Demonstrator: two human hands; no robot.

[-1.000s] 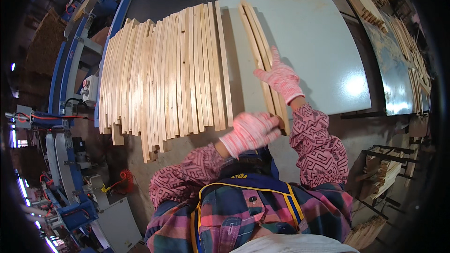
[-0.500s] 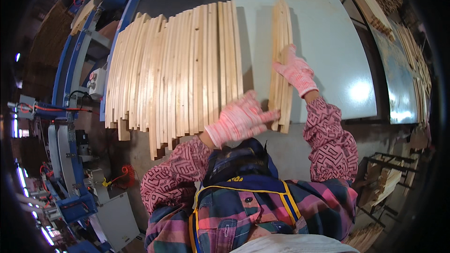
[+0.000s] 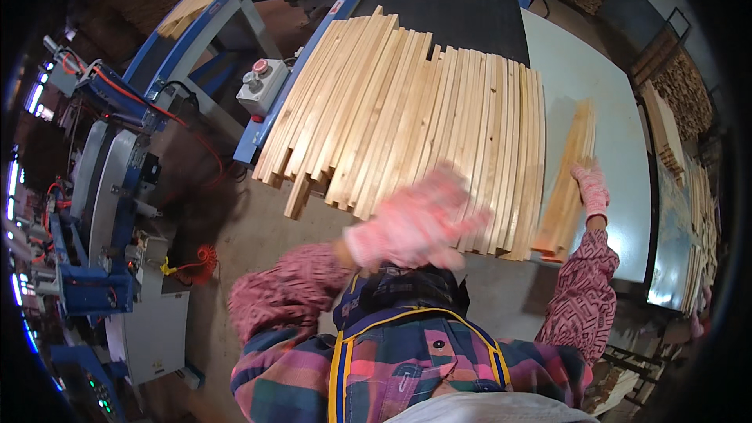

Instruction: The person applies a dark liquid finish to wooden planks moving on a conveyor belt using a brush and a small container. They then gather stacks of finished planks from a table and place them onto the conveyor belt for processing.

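- Where the head view shows the middle of the frame, a wide row of pale wooden slats lies side by side on a dark grey work surface, their near ends uneven and one short piece poking out at the lower left of the row.
- Left hand, in a pink knitted glove, is blurred just below centre, over the near ends of those slats; its fingers look loosely spread, and whether they touch the wood cannot be told.
- Right hand, in a like pink glove, lies at the right of the frame with its fingers flat and fairly close together on the edge of a small separate bundle of the same pale slats.
- That bundle rests on a pale blue-grey tabletop, just beside the big row but apart from it, tilted slightly to the right.
- At upper left, a blue metal machine frame runs along the slats' left side, bearing a grey control box with a red button.
- Stacks of more wooden strips sit at the far right edge.
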